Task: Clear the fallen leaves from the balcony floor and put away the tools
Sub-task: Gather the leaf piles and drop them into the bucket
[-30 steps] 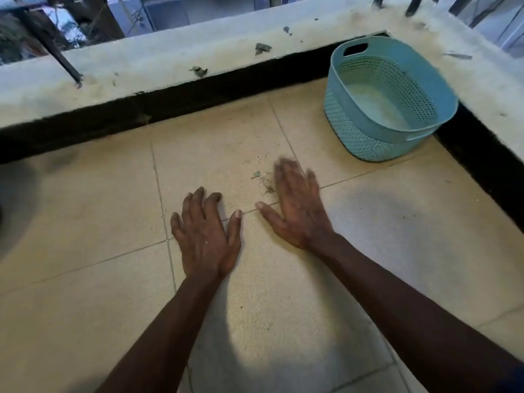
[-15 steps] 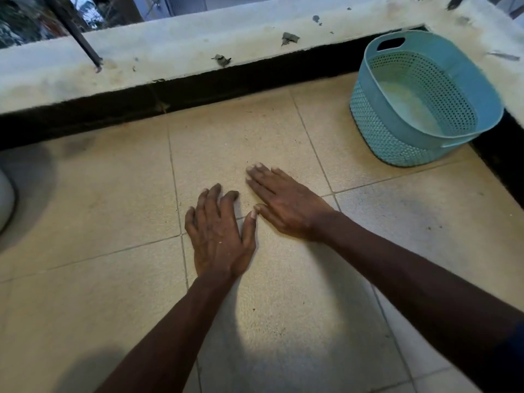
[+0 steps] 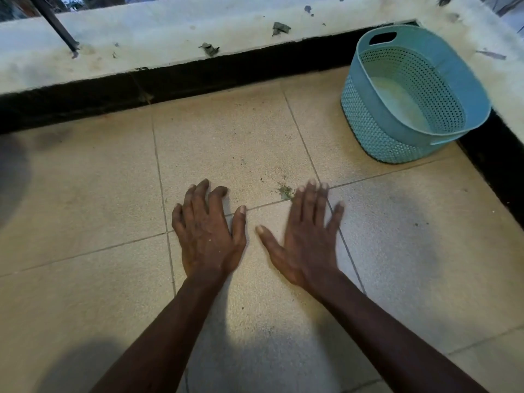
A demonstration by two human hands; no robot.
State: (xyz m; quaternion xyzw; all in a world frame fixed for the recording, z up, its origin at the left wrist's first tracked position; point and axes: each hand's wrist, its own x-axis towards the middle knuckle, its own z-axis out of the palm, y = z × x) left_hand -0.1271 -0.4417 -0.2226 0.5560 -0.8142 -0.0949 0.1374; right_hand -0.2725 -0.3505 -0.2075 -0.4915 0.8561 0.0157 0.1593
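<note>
Both hands lie palm down on the beige tiled balcony floor. My left hand rests on the tile with its fingertips bent and holds nothing. My right hand is flat with its fingers straight and slightly blurred. Just off my right fingertips, to their left, sits a small heap of green leaf crumbs. A teal perforated plastic basket stands in the far right corner; no leaves show inside it.
A pale concrete ledge over a black skirting bounds the floor at the back and right. Two dry leaf scraps lie on it. A dark railing post rises at the back left.
My right hand swept left over the crumbs, then back to the right, and now points forward. The little heap is uncovered again. My left hand stayed planted.
</note>
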